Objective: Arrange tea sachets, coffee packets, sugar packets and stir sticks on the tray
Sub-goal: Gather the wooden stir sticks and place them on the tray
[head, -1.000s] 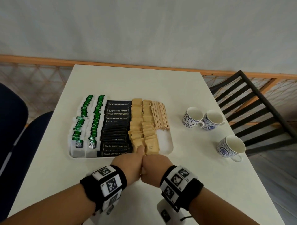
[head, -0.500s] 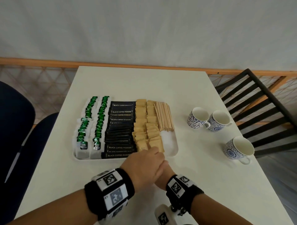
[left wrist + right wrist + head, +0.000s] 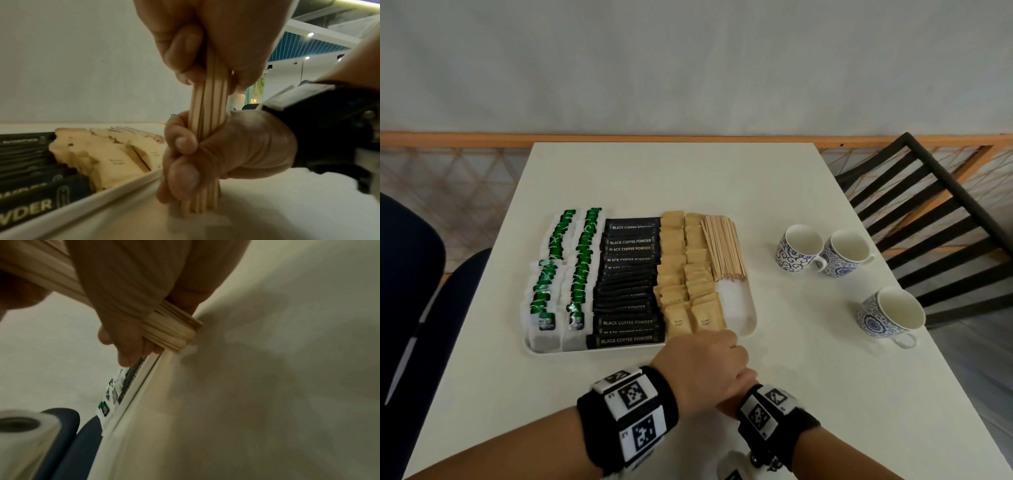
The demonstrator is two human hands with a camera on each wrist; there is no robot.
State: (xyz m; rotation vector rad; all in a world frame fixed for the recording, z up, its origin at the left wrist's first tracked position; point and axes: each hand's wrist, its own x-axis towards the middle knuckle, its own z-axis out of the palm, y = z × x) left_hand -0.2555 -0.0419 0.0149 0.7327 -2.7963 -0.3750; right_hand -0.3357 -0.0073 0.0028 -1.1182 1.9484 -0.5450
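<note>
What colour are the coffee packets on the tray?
Black with pale lettering, clearest in the head view: coffee packets.

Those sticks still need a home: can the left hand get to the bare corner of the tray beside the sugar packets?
Probably yes. The left hand grips the stick bundle beside the tray's bare corner, with nothing between.

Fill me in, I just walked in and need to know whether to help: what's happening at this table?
A person is stocking a tray with drink supplies. Tea sachets, coffee packets, sugar packets and some stir sticks already lie in rows on it. Both the left hand and right hand grip another bundle of sticks, standing it on end on the table just in front of the tray. Three cups wait to the right.
</note>
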